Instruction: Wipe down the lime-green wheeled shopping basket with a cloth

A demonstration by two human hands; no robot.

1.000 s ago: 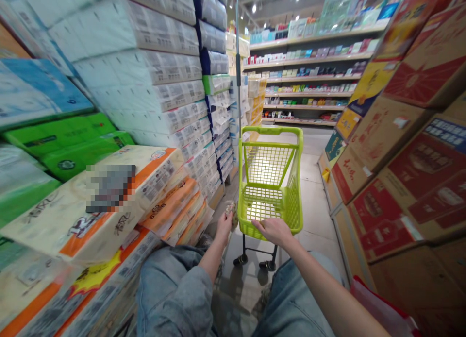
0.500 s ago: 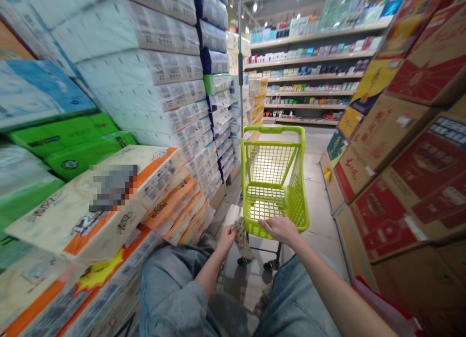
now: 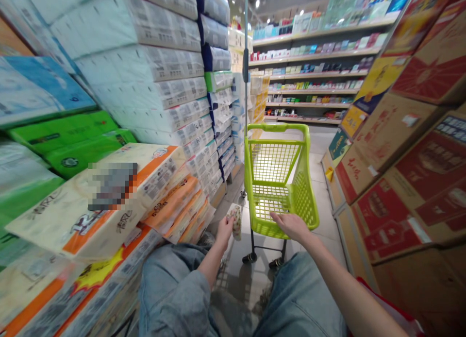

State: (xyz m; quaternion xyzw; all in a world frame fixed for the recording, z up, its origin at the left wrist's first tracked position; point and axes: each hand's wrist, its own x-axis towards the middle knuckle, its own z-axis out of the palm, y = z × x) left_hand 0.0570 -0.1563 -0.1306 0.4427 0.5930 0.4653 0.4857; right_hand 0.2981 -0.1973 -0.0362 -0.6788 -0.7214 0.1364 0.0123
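My left hand (image 3: pixel 225 227) is closed on a small, flat, cream-coloured piece with a floral print (image 3: pixel 236 223). I cannot make out what kind of thing it is. It stays left of the lime-green shopping cart (image 3: pixel 278 181), apart from its basket. My right hand (image 3: pixel 291 225) is closed over the near rim of the cart's basket, the fingers partly hidden behind the rim. The basket has a mesh of openings, and its black wheels stand on the floor just ahead of my knees.
Stacked tissue packs (image 3: pixel 171 84) rise on the left, with a cream and orange pack (image 3: pixel 145 191) close by, a blurred-out dark item on top. Cardboard cartons (image 3: pixel 386 128) line the right. Shelves of small boxes (image 3: pixel 309 72) stand ahead; a metal pole (image 3: pixel 246 99) rises beside the cart.
The cart and my right hand have shifted slightly right. The floral piece has moved up and away from the cart's side, and more floor shows between them.
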